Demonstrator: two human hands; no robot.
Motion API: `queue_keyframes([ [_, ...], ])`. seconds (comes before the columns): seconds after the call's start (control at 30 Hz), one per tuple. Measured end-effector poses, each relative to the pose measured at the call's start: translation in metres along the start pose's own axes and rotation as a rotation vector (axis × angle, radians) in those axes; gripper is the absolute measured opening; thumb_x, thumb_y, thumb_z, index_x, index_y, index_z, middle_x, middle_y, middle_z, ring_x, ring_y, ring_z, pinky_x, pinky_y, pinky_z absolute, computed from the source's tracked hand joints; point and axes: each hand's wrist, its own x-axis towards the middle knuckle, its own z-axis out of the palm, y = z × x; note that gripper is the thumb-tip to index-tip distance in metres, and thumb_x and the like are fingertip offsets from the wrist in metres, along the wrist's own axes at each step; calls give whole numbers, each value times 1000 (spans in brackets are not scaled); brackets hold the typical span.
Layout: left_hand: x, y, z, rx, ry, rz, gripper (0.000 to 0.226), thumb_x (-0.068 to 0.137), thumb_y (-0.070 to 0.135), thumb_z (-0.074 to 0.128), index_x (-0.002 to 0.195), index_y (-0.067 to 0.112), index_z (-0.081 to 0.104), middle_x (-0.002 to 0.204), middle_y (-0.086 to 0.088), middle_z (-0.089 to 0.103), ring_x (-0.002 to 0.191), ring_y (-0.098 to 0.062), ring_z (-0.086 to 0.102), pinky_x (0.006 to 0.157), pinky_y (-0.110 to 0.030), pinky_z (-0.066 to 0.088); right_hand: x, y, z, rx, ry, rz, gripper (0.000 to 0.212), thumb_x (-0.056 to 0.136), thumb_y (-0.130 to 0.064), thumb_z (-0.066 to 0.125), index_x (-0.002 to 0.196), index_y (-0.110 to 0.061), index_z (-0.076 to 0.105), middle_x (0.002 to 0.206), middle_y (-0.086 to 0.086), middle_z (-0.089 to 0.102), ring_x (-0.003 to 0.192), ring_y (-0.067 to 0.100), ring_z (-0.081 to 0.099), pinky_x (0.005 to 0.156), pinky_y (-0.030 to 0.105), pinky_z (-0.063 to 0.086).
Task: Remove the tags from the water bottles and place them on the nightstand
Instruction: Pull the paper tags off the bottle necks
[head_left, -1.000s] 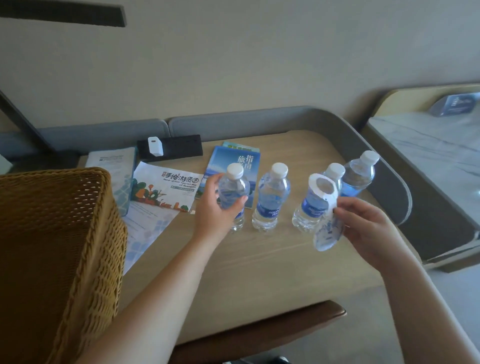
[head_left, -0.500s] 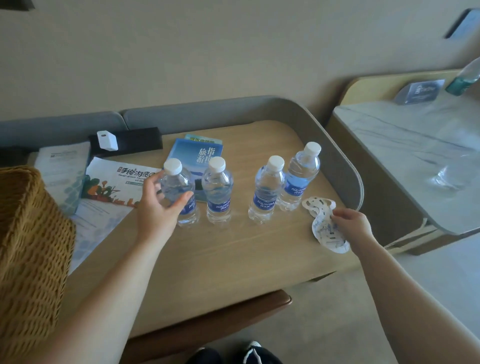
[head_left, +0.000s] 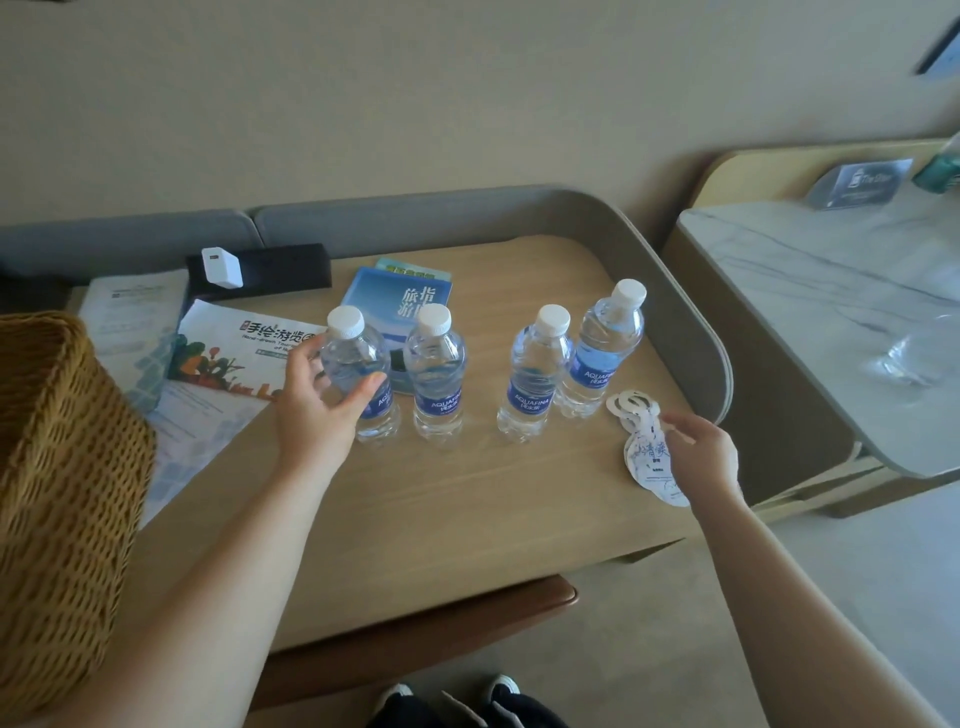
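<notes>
Several clear water bottles with white caps and blue labels stand in a row on the wooden table (head_left: 467, 499). My left hand (head_left: 311, 410) wraps around the leftmost bottle (head_left: 353, 358), thumb in front and fingers behind. No tags hang on the bottle necks. A small stack of white tags (head_left: 647, 457) with ring holes lies flat on the table right of the rightmost bottle (head_left: 602, 353). My right hand (head_left: 706, 452) holds the stack at its right edge with its fingertips. The marble-topped nightstand (head_left: 831, 312) stands to the right of the table.
A wicker basket (head_left: 62, 467) fills the left edge. Brochures (head_left: 228, 358), a blue booklet (head_left: 395, 301) and a white charger (head_left: 221, 267) on a black box lie behind the bottles. A grey padded rim (head_left: 675, 312) borders the table. Crumpled clear plastic (head_left: 904, 358) and a sign (head_left: 857, 182) sit on the nightstand.
My right hand carried the tags from beside the bottles down to the table's right side, where they now lie flat. My left hand stayed on the leftmost bottle.
</notes>
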Motion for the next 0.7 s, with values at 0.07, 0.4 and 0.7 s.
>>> queue_keyframes([
  [0.07, 0, 1, 0, -1, -6, 3, 63, 70, 38, 83, 115, 54, 41, 121, 22, 52, 101, 15, 52, 81, -14, 41, -20, -11, 4, 42, -2, -61, 26, 91, -13, 52, 107, -23, 70, 114, 1, 67, 95, 17, 61, 74, 26, 42],
  [0.4, 1, 10, -4, -101, -120, -87, 102, 64, 53, 81, 146, 40, 21, 147, 8, 42, 124, -6, 46, 96, -32, 42, -111, -132, 61, 201, -285, -592, 22, 85, -15, 65, 103, -28, 65, 99, -12, 68, 85, -6, 61, 70, 3, 41],
  [0.7, 19, 29, 2, -5, -183, -34, 62, 70, 34, 83, 119, 37, 45, 112, 16, 51, 108, -10, 49, 86, -34, 43, -85, -175, 122, -20, -498, -583, 82, 75, -32, 78, 144, -25, 34, 135, -4, 52, 122, 17, 51, 88, 24, 46],
])
